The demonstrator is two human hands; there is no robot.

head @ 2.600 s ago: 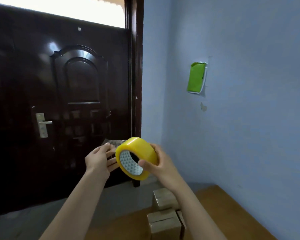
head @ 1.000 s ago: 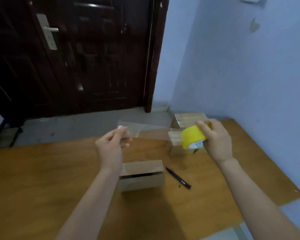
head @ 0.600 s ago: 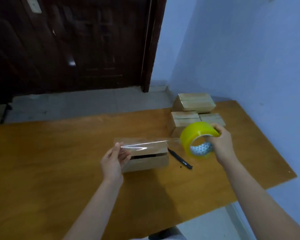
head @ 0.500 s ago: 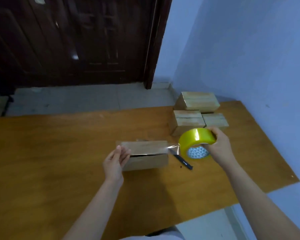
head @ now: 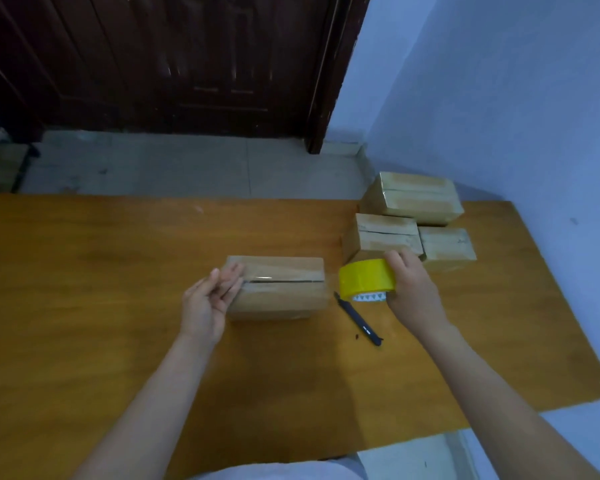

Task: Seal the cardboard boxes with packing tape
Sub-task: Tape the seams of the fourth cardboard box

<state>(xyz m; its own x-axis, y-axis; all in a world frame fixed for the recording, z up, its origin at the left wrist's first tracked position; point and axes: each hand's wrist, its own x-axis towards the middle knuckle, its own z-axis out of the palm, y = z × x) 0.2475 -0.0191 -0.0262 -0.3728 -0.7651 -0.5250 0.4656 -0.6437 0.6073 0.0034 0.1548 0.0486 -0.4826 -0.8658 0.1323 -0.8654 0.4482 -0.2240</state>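
Observation:
A small cardboard box (head: 284, 296) lies in the middle of the wooden table (head: 84, 306), its top seam running left to right. A clear strip of tape stretches across that top from the left end to the yellow tape roll (head: 366, 278). My left hand (head: 210, 299) presses the strip's end against the box's left end with straight fingers. My right hand (head: 413, 289) grips the roll just past the box's right end, low over the table.
Three more cardboard boxes (head: 411, 199) (head: 381, 235) (head: 445, 247) sit grouped at the table's far right. A black pen (head: 357, 318) lies between the box and the roll. A dark door (head: 174, 60) and a blue wall (head: 499, 98) stand beyond.
The view dropped from the door to the table. Both hands came down, laying the pulled strip across the box top; the roll now sits lower at the box's right end.

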